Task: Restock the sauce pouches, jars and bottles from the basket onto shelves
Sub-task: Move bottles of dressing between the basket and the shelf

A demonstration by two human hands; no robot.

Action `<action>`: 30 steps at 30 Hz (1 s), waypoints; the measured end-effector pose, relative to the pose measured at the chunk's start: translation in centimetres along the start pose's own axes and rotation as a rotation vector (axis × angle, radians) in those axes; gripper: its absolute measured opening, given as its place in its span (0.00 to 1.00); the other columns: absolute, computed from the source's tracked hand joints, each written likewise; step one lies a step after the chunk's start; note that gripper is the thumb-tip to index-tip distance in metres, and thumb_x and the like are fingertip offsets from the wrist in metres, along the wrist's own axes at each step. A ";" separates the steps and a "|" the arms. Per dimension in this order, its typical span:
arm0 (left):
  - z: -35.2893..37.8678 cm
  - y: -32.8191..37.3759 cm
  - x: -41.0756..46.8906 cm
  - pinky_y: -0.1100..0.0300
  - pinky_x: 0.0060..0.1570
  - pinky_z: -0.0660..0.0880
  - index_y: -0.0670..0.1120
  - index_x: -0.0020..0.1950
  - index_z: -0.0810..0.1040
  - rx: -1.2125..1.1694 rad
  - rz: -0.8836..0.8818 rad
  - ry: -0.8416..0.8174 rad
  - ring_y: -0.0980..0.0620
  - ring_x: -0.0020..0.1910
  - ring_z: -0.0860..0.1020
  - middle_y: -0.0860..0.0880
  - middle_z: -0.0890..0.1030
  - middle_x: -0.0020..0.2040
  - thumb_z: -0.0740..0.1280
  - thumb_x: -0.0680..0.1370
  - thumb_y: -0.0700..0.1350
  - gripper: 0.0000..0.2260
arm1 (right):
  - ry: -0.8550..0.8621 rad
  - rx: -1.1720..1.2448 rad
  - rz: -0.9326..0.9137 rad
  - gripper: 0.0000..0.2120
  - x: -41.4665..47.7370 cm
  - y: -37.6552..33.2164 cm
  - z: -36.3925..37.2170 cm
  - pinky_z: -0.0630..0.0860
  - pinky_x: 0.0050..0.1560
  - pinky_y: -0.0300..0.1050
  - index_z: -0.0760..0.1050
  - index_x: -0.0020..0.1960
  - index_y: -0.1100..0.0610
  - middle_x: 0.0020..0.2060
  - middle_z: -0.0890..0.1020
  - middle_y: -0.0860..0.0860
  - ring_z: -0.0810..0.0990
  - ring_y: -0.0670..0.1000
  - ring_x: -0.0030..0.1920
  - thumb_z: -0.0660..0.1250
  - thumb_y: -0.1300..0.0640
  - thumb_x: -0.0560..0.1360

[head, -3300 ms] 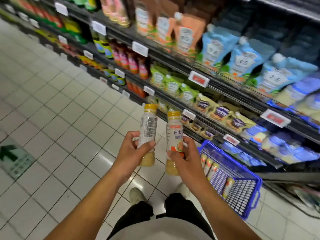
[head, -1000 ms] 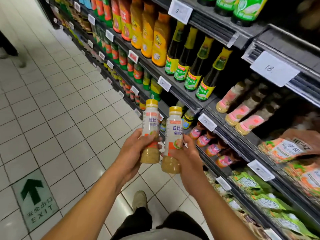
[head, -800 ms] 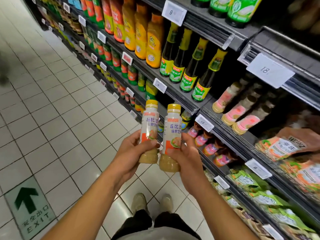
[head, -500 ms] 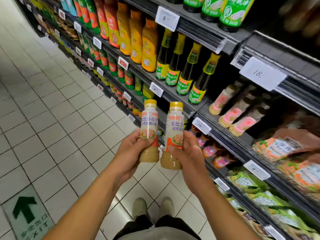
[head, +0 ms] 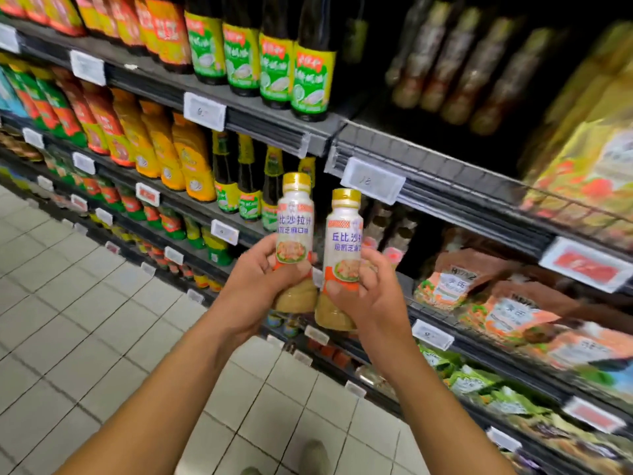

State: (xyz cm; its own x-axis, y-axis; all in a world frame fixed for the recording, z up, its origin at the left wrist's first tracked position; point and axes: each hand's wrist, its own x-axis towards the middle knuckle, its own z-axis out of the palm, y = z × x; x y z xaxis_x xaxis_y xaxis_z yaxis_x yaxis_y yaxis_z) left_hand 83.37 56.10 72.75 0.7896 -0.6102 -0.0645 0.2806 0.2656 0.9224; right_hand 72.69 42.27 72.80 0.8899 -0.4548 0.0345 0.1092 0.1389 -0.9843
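Just off the shelf edge (head: 462, 200), above open aisle floor (head: 85, 320), our left hand (head: 253, 286) and right hand (head: 370, 296) each curl fingers round a bottle; left bottle (head: 295, 228) and right bottle (head: 344, 234) stand upright, caps up, close side by side.

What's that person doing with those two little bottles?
A person is restocking a shop aisle. The left hand grips the left bottle and the right hand grips the right bottle. Both are yellow-capped sauce bottles, upright and side by side. They are held up in front of the shelves, near dark bottles and orange pouches. Neither is on a shelf yet.
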 end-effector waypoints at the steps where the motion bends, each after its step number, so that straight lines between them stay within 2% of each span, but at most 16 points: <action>1: 0.7 0.5 0.7 0.52 0.44 0.82 0.45 0.60 0.78 0.001 0.012 -0.017 0.47 0.47 0.84 0.42 0.86 0.52 0.72 0.69 0.39 0.19 | 0.008 -0.010 -0.030 0.28 0.3 -0.7 -0.5 0.80 0.40 0.41 0.73 0.62 0.43 0.53 0.86 0.49 0.86 0.50 0.47 0.79 0.49 0.65; 3: 2.4 1.5 2.1 0.51 0.45 0.81 0.43 0.61 0.76 0.022 0.043 -0.051 0.47 0.47 0.83 0.42 0.85 0.52 0.72 0.69 0.39 0.21 | 0.037 -0.020 -0.092 0.27 0.9 -2.0 -1.6 0.80 0.38 0.41 0.72 0.62 0.43 0.54 0.85 0.52 0.86 0.51 0.45 0.78 0.51 0.67; 6: 5.0 3.1 4.2 0.56 0.41 0.82 0.41 0.62 0.73 0.071 0.097 -0.084 0.51 0.42 0.83 0.43 0.86 0.49 0.75 0.67 0.37 0.25 | 0.092 -0.039 -0.150 0.30 2.1 -4.3 -3.4 0.81 0.39 0.45 0.70 0.64 0.46 0.52 0.85 0.49 0.85 0.47 0.45 0.78 0.52 0.66; 9: 7.5 4.5 6.3 0.55 0.42 0.82 0.39 0.65 0.71 0.094 0.150 -0.105 0.50 0.43 0.83 0.42 0.86 0.49 0.78 0.65 0.35 0.30 | 0.105 -0.054 -0.196 0.29 3.7 -6.6 -5.2 0.81 0.49 0.44 0.68 0.63 0.49 0.50 0.84 0.50 0.84 0.47 0.50 0.77 0.57 0.66; 12: 9.9 5.7 8.4 0.56 0.41 0.81 0.46 0.60 0.74 0.091 0.210 -0.125 0.53 0.41 0.83 0.47 0.86 0.45 0.74 0.67 0.39 0.23 | 0.099 -0.085 -0.229 0.28 5.6 -9.0 -6.9 0.80 0.50 0.42 0.67 0.65 0.55 0.51 0.83 0.53 0.83 0.45 0.48 0.74 0.65 0.69; 15: 11.9 6.9 10.2 0.58 0.42 0.80 0.47 0.60 0.75 0.094 0.243 -0.153 0.53 0.44 0.83 0.48 0.86 0.46 0.74 0.67 0.39 0.22 | 0.088 -0.113 -0.215 0.26 7.3 -11.0 -7.9 0.81 0.49 0.42 0.67 0.67 0.57 0.51 0.84 0.54 0.84 0.46 0.48 0.72 0.70 0.73; 17: 12.9 7.8 11.3 0.58 0.44 0.80 0.47 0.61 0.76 0.095 0.250 -0.165 0.51 0.47 0.84 0.48 0.86 0.48 0.75 0.67 0.39 0.23 | 0.110 -0.101 -0.207 0.27 8.3 -12.0 -8.1 0.82 0.49 0.44 0.68 0.65 0.56 0.50 0.86 0.53 0.85 0.48 0.48 0.74 0.67 0.71; 20: 13.8 9.3 13.3 0.58 0.42 0.80 0.47 0.59 0.77 0.093 0.251 -0.148 0.52 0.44 0.84 0.47 0.86 0.46 0.75 0.68 0.39 0.20 | 0.145 -0.092 -0.204 0.26 10.1 -13.4 -8.3 0.81 0.45 0.42 0.72 0.61 0.53 0.48 0.87 0.50 0.86 0.48 0.47 0.74 0.59 0.65; 23: 14.2 10.6 16.0 0.57 0.39 0.80 0.47 0.57 0.77 0.118 0.264 -0.131 0.53 0.40 0.84 0.49 0.86 0.41 0.73 0.72 0.35 0.17 | 0.180 -0.103 -0.206 0.21 11.9 -14.9 -8.3 0.80 0.41 0.39 0.78 0.57 0.58 0.43 0.87 0.50 0.86 0.47 0.43 0.74 0.58 0.65; 26: 14.3 12.0 19.0 0.59 0.37 0.80 0.49 0.58 0.76 0.171 0.269 -0.124 0.53 0.40 0.85 0.50 0.86 0.41 0.75 0.71 0.35 0.19 | 0.249 -0.113 -0.193 0.18 14.0 -16.1 -8.0 0.79 0.36 0.40 0.79 0.51 0.61 0.36 0.86 0.49 0.85 0.46 0.37 0.75 0.56 0.64; 29: 14.1 12.9 21.7 0.62 0.41 0.80 0.50 0.57 0.78 0.243 0.308 -0.129 0.54 0.45 0.85 0.50 0.87 0.45 0.78 0.67 0.35 0.22 | 0.374 -0.195 -0.173 0.24 16.2 -17.2 -8.0 0.82 0.38 0.46 0.79 0.54 0.62 0.40 0.87 0.52 0.87 0.50 0.40 0.78 0.53 0.61; 30: 13.9 13.1 22.6 0.63 0.42 0.80 0.50 0.57 0.78 0.268 0.315 -0.142 0.54 0.46 0.85 0.50 0.87 0.45 0.79 0.66 0.34 0.23 | 0.397 -0.236 -0.163 0.24 16.9 -17.4 -8.1 0.82 0.40 0.45 0.80 0.54 0.59 0.41 0.87 0.52 0.87 0.50 0.42 0.79 0.53 0.61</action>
State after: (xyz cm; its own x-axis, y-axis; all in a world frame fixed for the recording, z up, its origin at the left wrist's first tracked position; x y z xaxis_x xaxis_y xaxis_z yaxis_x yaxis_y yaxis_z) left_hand 97.25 35.39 88.65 0.7258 -0.6321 0.2715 -0.1281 0.2635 0.9561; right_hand 82.26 25.07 89.12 0.6266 -0.7611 0.1678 0.0890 -0.1440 -0.9856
